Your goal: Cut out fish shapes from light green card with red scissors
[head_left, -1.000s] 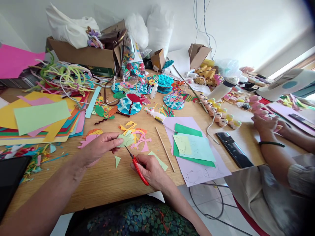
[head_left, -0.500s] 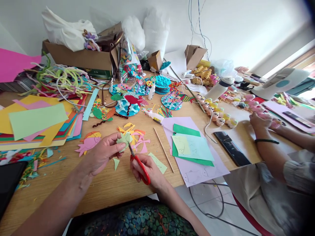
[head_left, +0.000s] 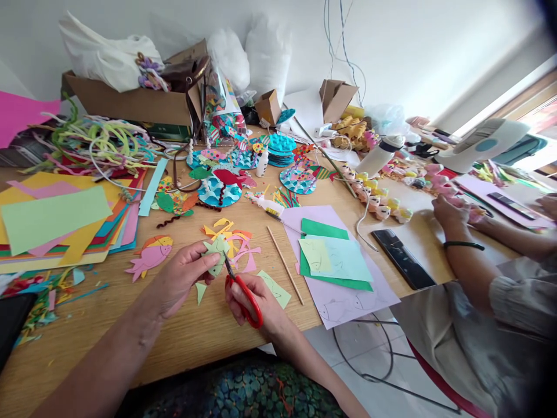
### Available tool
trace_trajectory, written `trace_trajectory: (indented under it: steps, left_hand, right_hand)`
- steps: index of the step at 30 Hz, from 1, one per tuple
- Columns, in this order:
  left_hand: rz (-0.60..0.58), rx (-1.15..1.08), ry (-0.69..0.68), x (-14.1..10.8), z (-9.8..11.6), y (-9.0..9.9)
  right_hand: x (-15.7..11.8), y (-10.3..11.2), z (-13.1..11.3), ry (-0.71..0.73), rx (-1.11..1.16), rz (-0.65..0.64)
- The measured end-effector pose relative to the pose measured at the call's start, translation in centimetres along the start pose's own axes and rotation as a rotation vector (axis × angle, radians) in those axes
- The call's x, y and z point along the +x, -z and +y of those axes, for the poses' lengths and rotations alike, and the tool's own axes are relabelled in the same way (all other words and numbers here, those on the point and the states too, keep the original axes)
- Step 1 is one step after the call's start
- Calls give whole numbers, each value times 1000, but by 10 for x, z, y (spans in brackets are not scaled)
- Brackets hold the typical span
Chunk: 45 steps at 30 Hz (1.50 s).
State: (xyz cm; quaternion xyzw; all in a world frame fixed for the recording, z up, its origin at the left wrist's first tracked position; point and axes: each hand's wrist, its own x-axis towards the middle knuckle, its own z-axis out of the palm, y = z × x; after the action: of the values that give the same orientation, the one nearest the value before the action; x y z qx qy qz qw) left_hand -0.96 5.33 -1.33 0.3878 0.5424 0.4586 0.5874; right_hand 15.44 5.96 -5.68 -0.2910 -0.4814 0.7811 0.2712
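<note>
Between the thumb and fingers of my left hand point(head_left: 190, 268) is a light green paper fish point(head_left: 218, 253) with pencil lines on it. My right hand point(head_left: 251, 299) grips red-handled scissors point(head_left: 248, 302), their blades at the right edge of the fish. Below the fish, a small green paper scrap point(head_left: 201, 292) lies on the table. Beside my right hand rests a green paper piece point(head_left: 275, 288) with a drawn outline. Pink and orange paper fish point(head_left: 150, 257) lie left of my left hand. Yellow and pink paper offcuts point(head_left: 239, 244) are behind the held fish.
A wooden stick point(head_left: 285, 265) and a lilac sheet point(head_left: 348, 307) with drawn fish lie to the right, near a phone point(head_left: 402, 258). Coloured paper point(head_left: 56, 215) is stacked left. Glue bottles point(head_left: 270, 206) and decorated blue discs point(head_left: 220, 194) stand farther back. A co-worker's hands point(head_left: 452, 215) are at right.
The view has shifted slightly, moving the table leftward in the picture. The green fish has turned in my left hand and shows more of its body. The scissors stay at its edge.
</note>
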Motion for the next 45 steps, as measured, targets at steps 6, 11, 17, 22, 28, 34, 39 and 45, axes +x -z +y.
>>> trace_trajectory:
  steps: [6, 11, 17, 22, 28, 34, 39, 45]
  left_hand:
    - [1, 12, 11, 4, -2, 2]
    - [-10, -6, 38, 3, -1, 1]
    - [35, -35, 50, 4, 0, -6]
    - [37, -82, 19, 3, -4, -8]
    - [6, -149, 25, 0, -6, -12]
    - [17, -187, 36, -2, -6, -14]
    - [40, -173, 46, -3, -4, -14]
    - [46, -127, 40, -2, -2, -12]
  right_hand:
    - [0, 3, 1, -3, -46, -17]
    - [1, 4, 1, 3, -40, -24]
    - [1, 0, -1, 15, -50, 23]
    - [0, -5, -5, 12, -72, 75]
    - [-1, -6, -8, 8, -76, 100]
    - [-1, -7, -8, -5, -45, 104]
    - [-1, -7, -7, -7, -32, 101]
    - [-2, -4, -4, -5, -78, 81]
